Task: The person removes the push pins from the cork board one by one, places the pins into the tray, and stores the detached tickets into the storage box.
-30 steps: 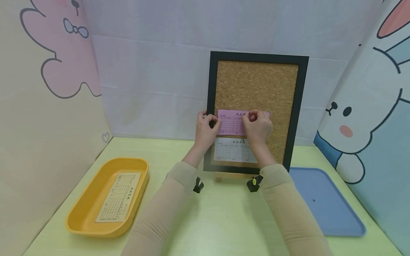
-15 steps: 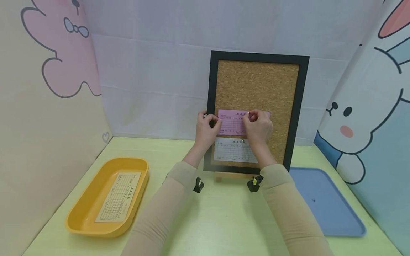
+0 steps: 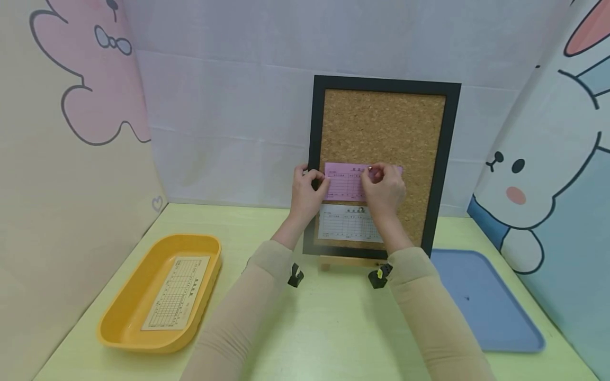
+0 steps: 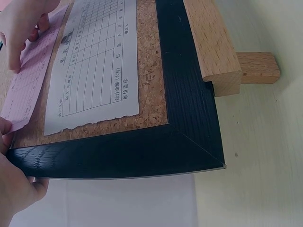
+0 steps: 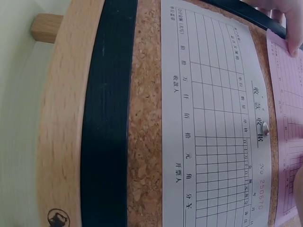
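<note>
A black-framed corkboard (image 3: 381, 127) leans upright on a wooden easel. On it lies a pink receipt slip (image 3: 343, 185), just above a white receipt slip (image 3: 348, 222) fixed by a silver thumbtack (image 5: 265, 128). My left hand (image 3: 306, 191) grips the board's left frame, its thumb on the pink slip's left edge. At the pink slip's top edge, the curled fingers of my right hand (image 3: 385, 189) pinch a second silver thumbtack (image 3: 369, 168), whose head shows beside the fingertips. This hand covers the pink slip's right part.
On the left stands a yellow tray (image 3: 124, 301) with a cream printed slip (image 3: 176, 293) inside. A flat blue tray (image 3: 500, 312) lies at the right, with a small dark mark on it. The wooden easel (image 4: 213, 38) juts out below the board.
Both hands stay nearly where they were. The thumbtack head at the pink slip's top shows more beside the right fingertips, and the right wrist has shifted very slightly.
</note>
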`<state>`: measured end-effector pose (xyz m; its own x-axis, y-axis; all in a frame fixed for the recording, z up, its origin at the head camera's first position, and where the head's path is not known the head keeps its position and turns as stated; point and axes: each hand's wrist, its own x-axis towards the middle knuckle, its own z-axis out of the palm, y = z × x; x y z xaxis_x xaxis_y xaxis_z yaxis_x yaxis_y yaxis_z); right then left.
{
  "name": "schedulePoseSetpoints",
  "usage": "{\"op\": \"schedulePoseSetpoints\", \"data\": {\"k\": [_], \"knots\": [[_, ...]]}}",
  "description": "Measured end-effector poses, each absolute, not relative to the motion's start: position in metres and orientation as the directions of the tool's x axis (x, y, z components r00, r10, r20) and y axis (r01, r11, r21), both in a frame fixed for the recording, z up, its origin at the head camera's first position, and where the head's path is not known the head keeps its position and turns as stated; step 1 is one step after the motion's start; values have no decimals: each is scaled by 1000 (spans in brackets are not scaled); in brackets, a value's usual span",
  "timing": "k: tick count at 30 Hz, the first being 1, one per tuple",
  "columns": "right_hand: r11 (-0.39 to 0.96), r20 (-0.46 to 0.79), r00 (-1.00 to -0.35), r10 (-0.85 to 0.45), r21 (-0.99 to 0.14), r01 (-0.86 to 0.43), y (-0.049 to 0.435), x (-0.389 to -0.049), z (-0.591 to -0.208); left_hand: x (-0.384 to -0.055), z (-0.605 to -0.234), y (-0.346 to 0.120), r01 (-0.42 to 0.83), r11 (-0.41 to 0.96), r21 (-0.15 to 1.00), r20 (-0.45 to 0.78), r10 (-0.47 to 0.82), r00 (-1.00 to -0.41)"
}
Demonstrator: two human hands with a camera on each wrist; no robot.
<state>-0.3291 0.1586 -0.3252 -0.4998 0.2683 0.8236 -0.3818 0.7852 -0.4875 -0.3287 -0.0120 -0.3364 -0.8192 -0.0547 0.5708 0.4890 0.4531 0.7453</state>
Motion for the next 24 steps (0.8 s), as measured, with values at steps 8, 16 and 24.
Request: {"op": "schedulePoseSetpoints", "data": {"k": [8,16,24], "knots": [[781,814,-507,283,-503,-371,157,-330,-325,-328,-336,-13,486,439,756,559,-47,-828],[768,836,-490,245,-476,-428,161,-332,-323,-327,-334,-12,482,450,752,556,-41,-830],[750,842,-489,226,-471,-464,162,-332,-323,-328,-335,-12,483,448,752,557,-42,-829]]}}
